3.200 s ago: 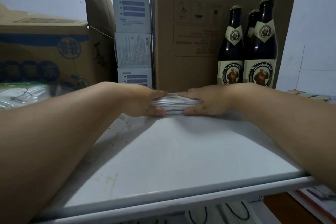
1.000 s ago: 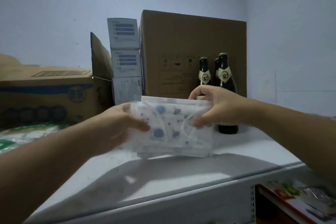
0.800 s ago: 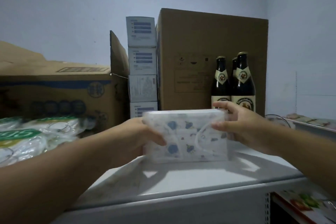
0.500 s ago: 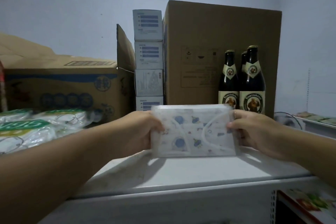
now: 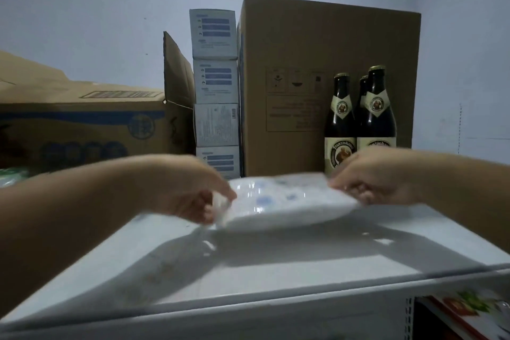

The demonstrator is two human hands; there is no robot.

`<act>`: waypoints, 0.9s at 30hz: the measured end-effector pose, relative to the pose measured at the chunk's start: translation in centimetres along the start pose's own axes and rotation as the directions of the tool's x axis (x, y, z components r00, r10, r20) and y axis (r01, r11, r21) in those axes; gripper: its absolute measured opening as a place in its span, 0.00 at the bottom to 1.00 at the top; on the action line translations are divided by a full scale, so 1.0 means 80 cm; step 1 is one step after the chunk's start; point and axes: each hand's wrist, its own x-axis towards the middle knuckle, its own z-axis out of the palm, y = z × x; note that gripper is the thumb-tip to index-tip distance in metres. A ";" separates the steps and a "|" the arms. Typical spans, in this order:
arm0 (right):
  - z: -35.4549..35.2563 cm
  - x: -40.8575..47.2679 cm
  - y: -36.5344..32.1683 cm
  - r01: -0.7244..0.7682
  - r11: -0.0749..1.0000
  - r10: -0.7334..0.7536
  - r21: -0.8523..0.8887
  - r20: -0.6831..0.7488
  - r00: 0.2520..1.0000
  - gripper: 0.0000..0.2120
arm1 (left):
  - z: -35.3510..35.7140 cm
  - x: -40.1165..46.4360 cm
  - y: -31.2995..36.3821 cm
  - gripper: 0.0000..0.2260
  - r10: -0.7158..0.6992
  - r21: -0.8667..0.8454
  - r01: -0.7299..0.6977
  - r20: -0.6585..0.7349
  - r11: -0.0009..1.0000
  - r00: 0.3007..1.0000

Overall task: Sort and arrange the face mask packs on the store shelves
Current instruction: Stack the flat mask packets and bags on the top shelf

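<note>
1. A person's left hand (image 5: 190,196) and right hand (image 5: 378,179) hold a face mask pack (image 5: 281,201) by its two short ends above a white shelf (image 5: 248,270).
2. The pack, clear plastic over white masks printed with small blue shapes, lies nearly flat, its near edge sagging slightly, and casts a dark shadow on the shelf below it; whether it touches the shelf cannot be told.
3. The left hand's fingers curl round the pack's left end, thumb on top; the right hand's fingers pinch the right end from above. Both hands are blurred.
4. Behind the pack stands a tall brown carton (image 5: 328,72) against the pale wall.
5. Three dark beer bottles (image 5: 361,119) with cream labels stand in front of the carton's right part, just behind the right hand.
6. A stack of four small white boxes (image 5: 215,91) with blue print rises just left of the carton.
7. Farther left sits a low cardboard box (image 5: 82,124) with blue print, one flap raised.
8. Green-and-white packets (image 5: 11,176) show at the far left edge.
9. Colourful goods (image 5: 466,312) lie on a lower level at bottom right.
</note>
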 end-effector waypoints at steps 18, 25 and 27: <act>0.021 -0.012 0.040 0.507 0.164 -0.400 -0.846 0.413 0.818 0.41 | 0.023 0.001 -0.044 0.40 0.541 0.943 -0.266 0.333 -0.200 0.772; 0.019 0.000 0.045 0.513 0.216 -0.388 -0.831 0.409 0.826 0.36 | 0.016 0.020 -0.046 0.39 0.550 0.923 -0.291 0.383 -0.251 0.742; 0.019 0.005 0.046 0.513 0.219 -0.387 -0.830 0.409 0.826 0.36 | 0.016 0.020 -0.046 0.39 0.547 0.926 -0.272 0.375 -0.262 0.748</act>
